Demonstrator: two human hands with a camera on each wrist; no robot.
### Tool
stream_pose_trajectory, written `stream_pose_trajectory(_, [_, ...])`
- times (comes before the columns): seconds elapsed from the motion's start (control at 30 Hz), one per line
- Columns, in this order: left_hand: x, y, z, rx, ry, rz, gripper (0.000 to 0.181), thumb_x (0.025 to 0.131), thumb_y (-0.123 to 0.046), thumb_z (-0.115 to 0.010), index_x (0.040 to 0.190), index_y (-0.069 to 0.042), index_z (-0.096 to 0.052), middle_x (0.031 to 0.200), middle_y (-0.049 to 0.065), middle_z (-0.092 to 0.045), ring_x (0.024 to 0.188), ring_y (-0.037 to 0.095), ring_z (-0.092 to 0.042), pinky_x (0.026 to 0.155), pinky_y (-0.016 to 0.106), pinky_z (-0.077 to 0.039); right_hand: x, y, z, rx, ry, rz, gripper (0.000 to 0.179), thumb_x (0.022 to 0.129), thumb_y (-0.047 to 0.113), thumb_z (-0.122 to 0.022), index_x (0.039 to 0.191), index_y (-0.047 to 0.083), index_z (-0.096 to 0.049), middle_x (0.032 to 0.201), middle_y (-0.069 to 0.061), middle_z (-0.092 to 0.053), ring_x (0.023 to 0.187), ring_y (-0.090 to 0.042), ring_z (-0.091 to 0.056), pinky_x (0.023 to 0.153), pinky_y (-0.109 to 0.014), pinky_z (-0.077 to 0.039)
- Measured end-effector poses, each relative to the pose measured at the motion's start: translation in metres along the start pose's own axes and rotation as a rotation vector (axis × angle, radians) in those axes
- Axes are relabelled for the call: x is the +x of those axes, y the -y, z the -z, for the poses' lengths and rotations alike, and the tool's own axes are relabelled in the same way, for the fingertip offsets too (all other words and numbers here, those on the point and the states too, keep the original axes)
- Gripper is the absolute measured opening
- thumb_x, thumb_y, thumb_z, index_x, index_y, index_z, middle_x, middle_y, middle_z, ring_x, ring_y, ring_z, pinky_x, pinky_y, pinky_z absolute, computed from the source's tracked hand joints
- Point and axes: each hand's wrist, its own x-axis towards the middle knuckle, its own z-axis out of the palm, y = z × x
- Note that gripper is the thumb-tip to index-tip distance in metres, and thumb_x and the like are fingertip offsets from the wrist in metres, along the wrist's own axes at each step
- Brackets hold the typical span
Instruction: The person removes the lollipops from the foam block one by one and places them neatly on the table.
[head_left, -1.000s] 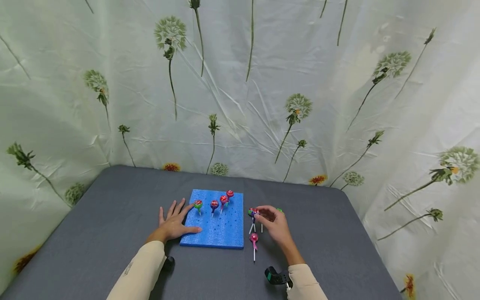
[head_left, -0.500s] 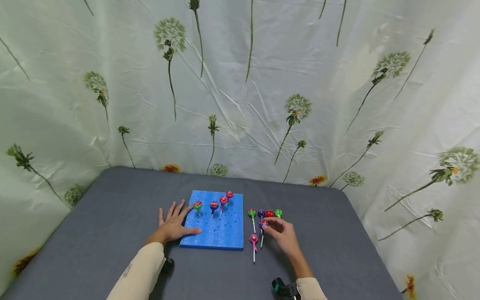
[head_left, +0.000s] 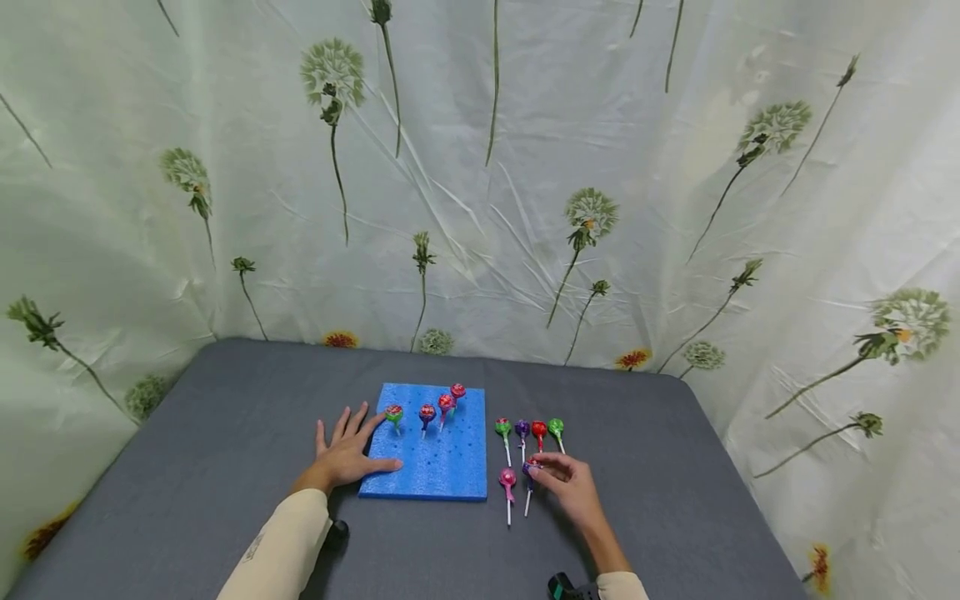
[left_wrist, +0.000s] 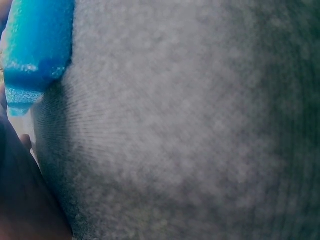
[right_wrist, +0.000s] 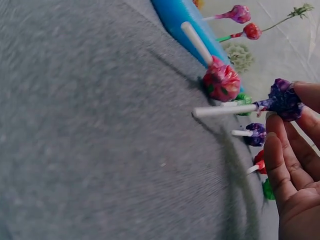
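With fingers spread, my left hand point(head_left: 342, 457) rests on the left edge of a blue foam board point(head_left: 457, 475) dotted with small holes. Several lollipops stand upright in the board: a green one point(head_left: 394, 413), a purple one point(head_left: 427, 414) and red ones point(head_left: 457, 391) toward the back. My right hand point(head_left: 573, 490) pinches a purple-wrapped lollipop point(right_wrist: 284, 100) by its head, between thumb and fingers. Its white stick points toward me, close over the table. Beside it lies a pink lollipop point(head_left: 507, 478). The left wrist view catches only the board's corner point(left_wrist: 37, 45) and part of the hand.
Behind my right hand, a row of lollipops lies on the grey table point(head_left: 660, 500): green-and-red point(head_left: 502, 427), purple point(head_left: 522, 428), red point(head_left: 538, 428) and green point(head_left: 556, 427). A flower-printed curtain point(head_left: 480, 317) hangs along the table's far edge.
My right hand has moved toward me and slightly right with the purple lollipop, away from the row and down beside the pink one. My left hand has stayed on the board.
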Motion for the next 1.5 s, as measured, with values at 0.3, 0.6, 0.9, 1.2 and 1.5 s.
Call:
stream_pose_trajectory(0.3, [0.002, 0.0, -0.003, -0.008, -0.007, 0.007, 0.106, 0.07, -0.072, -0.066, 0.152, -0.015, -0.029, 0.158, 0.023, -0.01, 0.143, 0.048, 0.003, 0.103, 0.066, 0.022, -0.002, -0.011, -0.001, -0.013, -0.013, 0.022, 0.021, 0.082, 0.002, -0.073, 0.1, -0.01, -0.07, 0.088, -0.013, -0.072, 0.07, -0.006, -0.064, 0.063, -0.022, -0.051])
stream_pose_trajectory(0.6, [0.004, 0.0, -0.001, -0.003, -0.009, 0.0, 0.106, 0.071, -0.072, -0.066, 0.152, -0.015, -0.029, 0.159, 0.023, -0.01, 0.143, 0.048, 0.003, 0.103, 0.066, 0.021, 0.001, -0.011, -0.006, -0.055, -0.058, 0.018, 0.019, 0.08, 0.002, -0.076, 0.095, -0.008, -0.072, 0.082, -0.013, -0.071, 0.064, -0.005, -0.059, 0.059, -0.02, -0.049])
stream_pose_trajectory(0.9, [0.004, -0.003, 0.001, -0.01, -0.014, -0.002, 0.106, 0.071, -0.072, -0.066, 0.152, -0.015, -0.029, 0.158, 0.023, -0.01, 0.143, 0.048, 0.003, 0.103, 0.066, 0.022, 0.002, -0.012, -0.009, -0.13, -0.073, 0.043, 0.016, 0.079, 0.005, -0.077, 0.092, -0.004, -0.073, 0.078, -0.008, -0.068, 0.062, -0.005, -0.054, 0.056, -0.019, -0.046])
stream_pose_trajectory(1.2, [0.0, 0.0, -0.002, -0.008, -0.011, -0.001, 0.107, 0.071, -0.073, -0.066, 0.152, -0.015, -0.029, 0.158, 0.024, -0.01, 0.143, 0.048, 0.002, 0.103, 0.066, 0.022, -0.002, -0.011, -0.011, -0.146, -0.066, 0.035, 0.013, 0.08, -0.001, -0.075, 0.091, -0.007, -0.072, 0.074, -0.009, -0.065, 0.06, -0.004, -0.052, 0.055, -0.018, -0.042])
stream_pose_trajectory(1.5, [-0.001, -0.001, -0.001, -0.009, -0.011, 0.006, 0.105, 0.071, -0.071, -0.068, 0.152, -0.015, -0.03, 0.158, 0.024, -0.01, 0.143, 0.048, 0.002, 0.103, 0.067, 0.02, -0.004, -0.016, -0.011, -0.137, -0.054, 0.019, 0.022, 0.079, 0.01, -0.079, 0.097, -0.001, -0.072, 0.078, -0.003, -0.065, 0.066, -0.005, -0.055, 0.059, -0.018, -0.046])
